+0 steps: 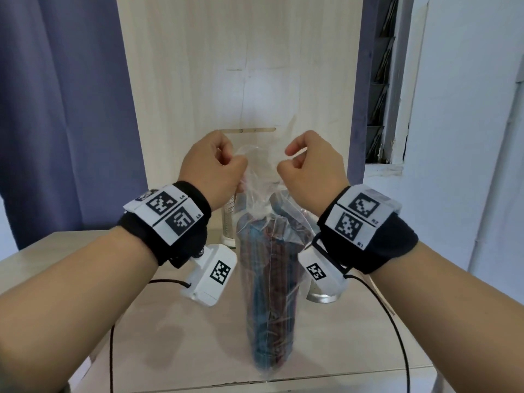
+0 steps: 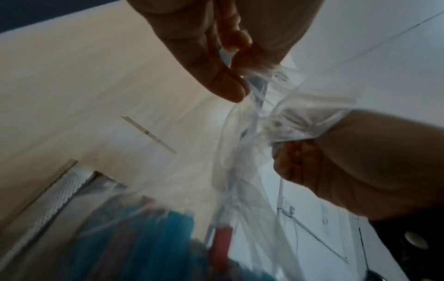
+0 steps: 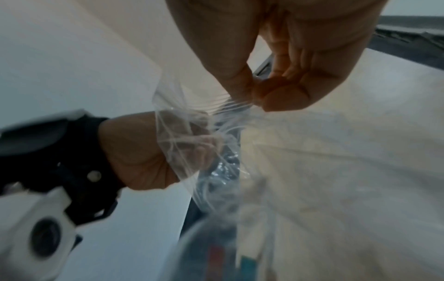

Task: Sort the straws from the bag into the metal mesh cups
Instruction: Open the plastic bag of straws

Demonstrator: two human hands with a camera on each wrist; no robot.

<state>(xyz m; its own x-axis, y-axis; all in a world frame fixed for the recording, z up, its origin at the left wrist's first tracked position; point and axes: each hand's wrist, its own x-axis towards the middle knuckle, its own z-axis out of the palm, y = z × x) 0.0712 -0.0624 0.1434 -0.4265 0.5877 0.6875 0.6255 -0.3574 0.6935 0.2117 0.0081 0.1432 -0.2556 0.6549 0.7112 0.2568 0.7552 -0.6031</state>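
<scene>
Clear bag [image 1: 256,177]; blue, red straws [image 1: 269,279].

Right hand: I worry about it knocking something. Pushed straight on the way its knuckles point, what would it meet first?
Probably the left hand across the clear plastic bag's gathered top, which the right hand pinches; depth is unclear.

A clear plastic bag [image 1: 266,268] packed with blue and dark red straws [image 1: 269,304] stands upright on the desk [image 1: 158,330], its gathered neck pointing up, with one metal mesh cup [image 1: 229,219] just behind it on the left and another [image 1: 323,293] beside it on the right.
</scene>
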